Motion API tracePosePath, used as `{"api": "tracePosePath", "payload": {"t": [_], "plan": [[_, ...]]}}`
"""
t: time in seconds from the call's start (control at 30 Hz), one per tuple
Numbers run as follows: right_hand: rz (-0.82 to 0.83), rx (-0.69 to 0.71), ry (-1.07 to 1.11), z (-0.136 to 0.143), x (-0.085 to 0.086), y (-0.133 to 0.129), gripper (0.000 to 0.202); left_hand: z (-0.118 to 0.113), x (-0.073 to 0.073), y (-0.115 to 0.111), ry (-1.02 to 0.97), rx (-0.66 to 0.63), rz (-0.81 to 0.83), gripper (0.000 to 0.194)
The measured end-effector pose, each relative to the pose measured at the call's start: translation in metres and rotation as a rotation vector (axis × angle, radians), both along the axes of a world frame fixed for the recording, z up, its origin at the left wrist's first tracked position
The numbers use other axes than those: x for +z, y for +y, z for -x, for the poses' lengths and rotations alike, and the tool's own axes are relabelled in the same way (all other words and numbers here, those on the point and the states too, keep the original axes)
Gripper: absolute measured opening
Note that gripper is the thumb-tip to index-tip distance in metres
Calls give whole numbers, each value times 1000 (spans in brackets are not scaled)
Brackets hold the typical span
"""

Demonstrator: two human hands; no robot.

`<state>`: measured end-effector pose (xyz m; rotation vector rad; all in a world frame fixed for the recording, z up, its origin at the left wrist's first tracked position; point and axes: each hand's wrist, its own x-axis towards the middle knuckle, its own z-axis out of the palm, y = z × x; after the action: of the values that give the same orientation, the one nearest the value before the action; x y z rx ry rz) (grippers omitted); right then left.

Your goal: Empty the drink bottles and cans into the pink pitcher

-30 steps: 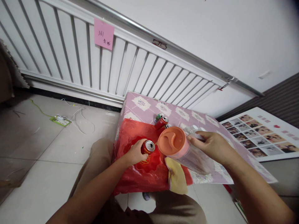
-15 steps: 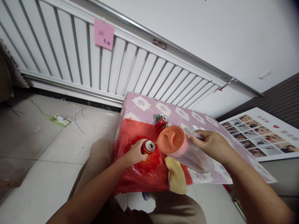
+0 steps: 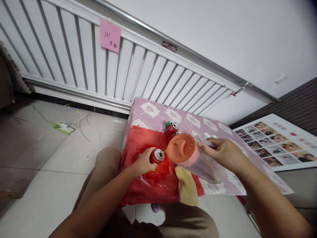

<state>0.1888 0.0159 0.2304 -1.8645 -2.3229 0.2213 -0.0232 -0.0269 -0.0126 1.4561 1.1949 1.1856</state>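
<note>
The opened red drink can (image 3: 158,157) is positioned over the scalloped red tray (image 3: 162,174); whether its base contacts the tray is hidden. The left hand (image 3: 143,162) has its grip closed around the can's side. The right hand (image 3: 220,152), right of the tray, has its grip closed on the handle of the clear pitcher (image 3: 209,172), which is tilted with its orange lid (image 3: 182,148) toward the can. A yellow cloth (image 3: 187,187) lies just right of the tray. Beyond the tray, three cans (image 3: 171,130) stand on the cloth-covered surface (image 3: 205,123).
</note>
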Motion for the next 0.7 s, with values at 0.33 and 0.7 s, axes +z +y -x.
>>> {"api": "tracePosePath", "payload": {"t": [0.33,0.7], "plan": [[8,-11,-1,5,2,-1,47,0,1,0,-4,-1,3,74],[-5,6,21,5,-1,0,50,1,0,0,-15,0,5,74]]}}
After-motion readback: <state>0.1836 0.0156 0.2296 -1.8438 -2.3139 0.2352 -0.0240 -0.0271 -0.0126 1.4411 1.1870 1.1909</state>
